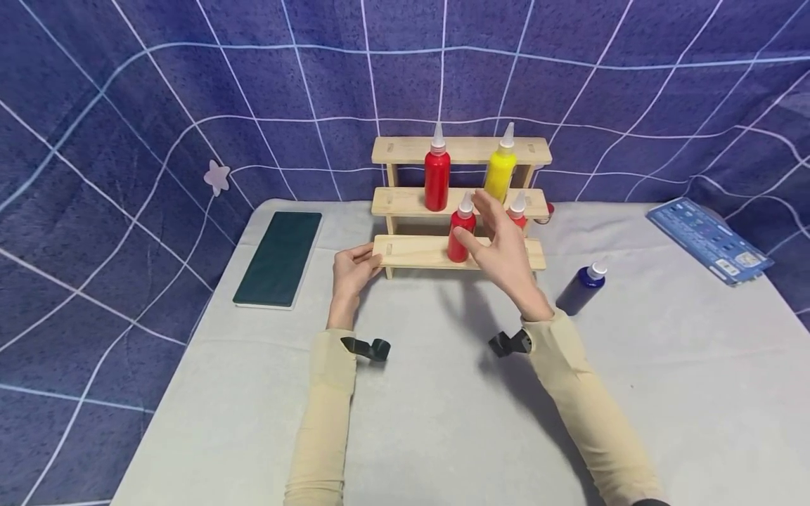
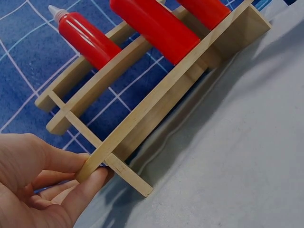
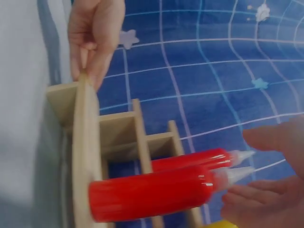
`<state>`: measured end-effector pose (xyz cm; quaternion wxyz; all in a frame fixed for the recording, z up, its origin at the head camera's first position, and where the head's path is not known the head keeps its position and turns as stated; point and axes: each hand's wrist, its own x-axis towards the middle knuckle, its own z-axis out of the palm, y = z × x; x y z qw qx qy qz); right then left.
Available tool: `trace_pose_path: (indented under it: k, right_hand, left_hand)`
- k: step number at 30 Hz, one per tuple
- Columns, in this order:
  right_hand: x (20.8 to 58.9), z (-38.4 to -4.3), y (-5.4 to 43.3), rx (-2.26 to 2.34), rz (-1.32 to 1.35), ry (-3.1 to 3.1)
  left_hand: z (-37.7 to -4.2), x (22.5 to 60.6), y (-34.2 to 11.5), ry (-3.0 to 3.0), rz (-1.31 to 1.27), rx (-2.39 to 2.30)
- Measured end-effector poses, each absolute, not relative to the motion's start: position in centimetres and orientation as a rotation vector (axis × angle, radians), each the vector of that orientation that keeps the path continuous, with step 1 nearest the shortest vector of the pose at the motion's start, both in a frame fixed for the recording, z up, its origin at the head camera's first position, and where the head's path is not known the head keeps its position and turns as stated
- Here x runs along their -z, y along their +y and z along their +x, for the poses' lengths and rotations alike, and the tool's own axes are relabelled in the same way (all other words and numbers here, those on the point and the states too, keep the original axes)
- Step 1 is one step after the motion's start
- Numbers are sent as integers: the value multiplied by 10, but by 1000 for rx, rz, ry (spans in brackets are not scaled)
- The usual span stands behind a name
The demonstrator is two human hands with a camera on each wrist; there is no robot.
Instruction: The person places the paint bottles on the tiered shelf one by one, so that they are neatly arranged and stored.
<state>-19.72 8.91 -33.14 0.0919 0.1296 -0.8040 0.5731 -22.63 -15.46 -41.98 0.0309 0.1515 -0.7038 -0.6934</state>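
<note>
My left hand [image 1: 351, 274] pinches the left end of the lowest board of a three-tier wooden shelf [image 1: 411, 251], thumb on one face and fingers on the other. Near the middle of that board stands a red squeeze bottle [image 1: 459, 242] with a white pointed cap. My right hand [image 1: 508, 261] is beside it, thumb and fingers spread apart around the level of its cap [image 3: 237, 175]. Partly hidden behind the right hand is another red bottle [image 1: 517, 216] on the same board. The middle board holds a red bottle [image 1: 436, 179] and a yellow bottle [image 1: 500, 172].
A dark blue bottle [image 1: 579, 289] is on the white-covered table, right of the shelf. Left of the shelf lies a dark green book [image 1: 280, 258]. Blue printed packaging [image 1: 709, 239] lies at the far right. A blue patterned curtain [image 1: 304, 91] hangs behind the table.
</note>
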Motion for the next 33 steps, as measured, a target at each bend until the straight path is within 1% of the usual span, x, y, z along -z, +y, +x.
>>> trace_pose_path:
  k: [7,13,20,27,33]
  right_hand:
    - [314,-179,104,-1743,496,-2279]
    - [299,-167,129,-1754,494,-2272]
    - [288,-164,166,-1757,499,-2223]
    - [290,-165,217,-1792,630,-2195]
    - [304,-168,265,-1883,628,-2282]
  left_hand:
    - [-228,420,-154,-2184,489,2120]
    - [-229,421,-154,-2189,492,2131]
    - [-229,421,-155,-2194,477,2101]
    - [-228,421,-154,-2185,472,2121]
    - [-228,421,-154,-2186,466,2126]
